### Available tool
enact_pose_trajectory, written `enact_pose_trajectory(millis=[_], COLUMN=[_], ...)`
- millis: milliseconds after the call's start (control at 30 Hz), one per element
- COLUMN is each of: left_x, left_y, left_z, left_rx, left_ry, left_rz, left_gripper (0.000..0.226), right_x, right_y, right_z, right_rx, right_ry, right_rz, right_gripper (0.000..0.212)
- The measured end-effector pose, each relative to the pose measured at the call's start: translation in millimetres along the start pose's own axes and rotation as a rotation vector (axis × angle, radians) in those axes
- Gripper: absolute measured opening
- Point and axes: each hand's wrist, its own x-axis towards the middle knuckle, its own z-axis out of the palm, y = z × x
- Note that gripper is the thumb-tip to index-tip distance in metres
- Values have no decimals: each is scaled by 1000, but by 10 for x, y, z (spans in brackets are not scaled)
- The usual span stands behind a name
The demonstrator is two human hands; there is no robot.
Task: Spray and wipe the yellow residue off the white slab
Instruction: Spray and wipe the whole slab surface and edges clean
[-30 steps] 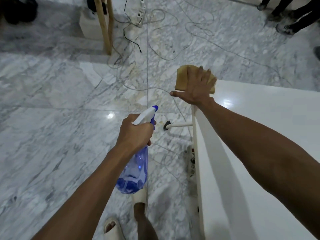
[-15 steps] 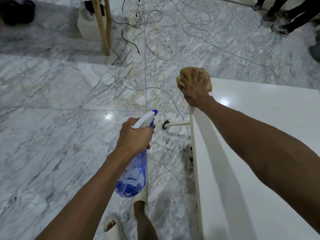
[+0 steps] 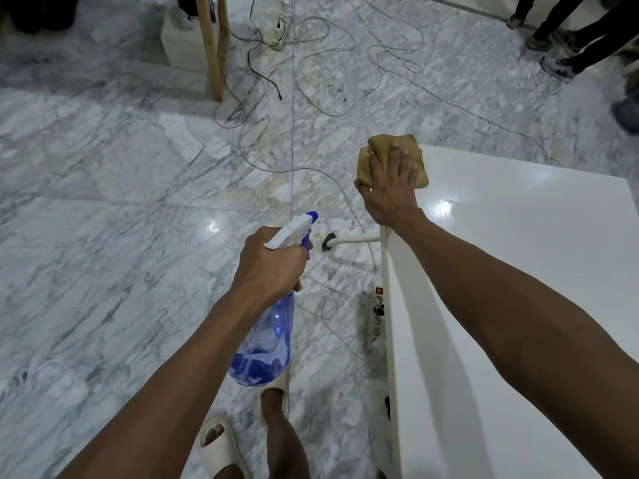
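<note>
The glossy white slab (image 3: 518, 257) fills the right side of the view. My right hand (image 3: 390, 188) presses flat on a tan cloth (image 3: 380, 146) at the slab's far left corner, fingers spread over it. The cloth hangs partly past the corner. My left hand (image 3: 269, 264) grips the neck of a clear blue spray bottle (image 3: 266, 344) with a white and blue trigger head, held over the floor left of the slab, nozzle pointing up and right. No yellow residue shows on the visible slab surface.
Grey marble floor (image 3: 103, 271) with several loose cables (image 3: 328, 98). A power strip (image 3: 378, 316) lies beside the slab's left edge. A wooden post (image 3: 212, 46) stands far left. Other people's legs (image 3: 570, 39) are at the top right. My sandalled feet (image 3: 221, 444) are below.
My right hand bunched the cloth at the corner, then spread flat on it again and drew it slightly back onto the slab. The spray bottle stayed nearly still.
</note>
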Motion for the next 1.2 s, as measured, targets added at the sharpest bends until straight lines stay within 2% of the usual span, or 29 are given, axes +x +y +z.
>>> enact_pose_trajectory(millis=[233, 433, 667, 1200], left_x=[-222, -446, -734, -1812], left_y=[-205, -335, -609, -1450], left_z=[22, 132, 216, 322], left_rx=[22, 48, 56, 85], left_ry=[-22, -24, -71, -128], left_rz=[7, 12, 47, 86], left_gripper=[22, 35, 18, 20], right_x=[-350, -665, -1137, -2710], right_y=[6, 13, -2, -70], right_z=[-19, 84, 178, 398], right_rx=[129, 135, 124, 164], right_ry=[-21, 52, 75, 128], right_rz=[8, 15, 22, 73], right_gripper=[86, 56, 60, 58])
